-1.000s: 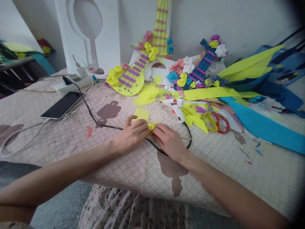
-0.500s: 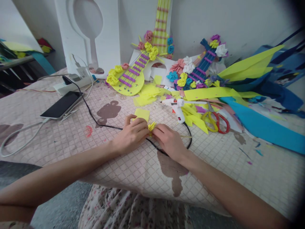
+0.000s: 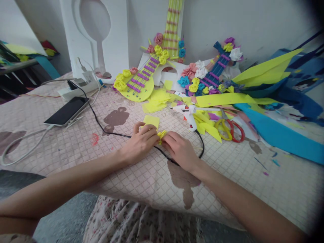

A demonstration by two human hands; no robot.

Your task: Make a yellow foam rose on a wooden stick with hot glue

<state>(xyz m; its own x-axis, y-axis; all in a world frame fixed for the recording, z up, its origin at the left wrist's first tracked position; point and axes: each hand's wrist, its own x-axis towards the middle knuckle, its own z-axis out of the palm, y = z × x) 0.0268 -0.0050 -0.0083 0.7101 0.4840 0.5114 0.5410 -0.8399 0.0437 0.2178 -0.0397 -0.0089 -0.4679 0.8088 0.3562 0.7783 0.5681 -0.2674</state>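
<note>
Between my two hands is a small crumpled yellow paper flower [image 3: 161,135], partly hidden by my fingers. My left hand [image 3: 143,141] pinches it from the left with the fingertips. From the other side, my right hand [image 3: 180,148] closes its fingers on it; a thin stick [image 3: 198,148] shows just right of that hand. Just behind my left fingers lies a flat yellow paper square [image 3: 152,121]. A black cable [image 3: 162,152] runs along the cloth under my hands to a white glue gun [image 3: 189,116], which lies beyond my right hand.
Red-and-yellow scissors [image 3: 230,130] and loose paper strips [image 3: 278,125] lie to the right. Paper-flowered model guitars, one yellow [image 3: 140,82] and one blue [image 3: 215,72], lean at the back. A phone [image 3: 66,111] and a power strip [image 3: 76,91] are on the left.
Both hands stay in nearly the same place, still gripping the yellow paper flower. The whole view has shifted very slightly; nothing else has visibly moved.
</note>
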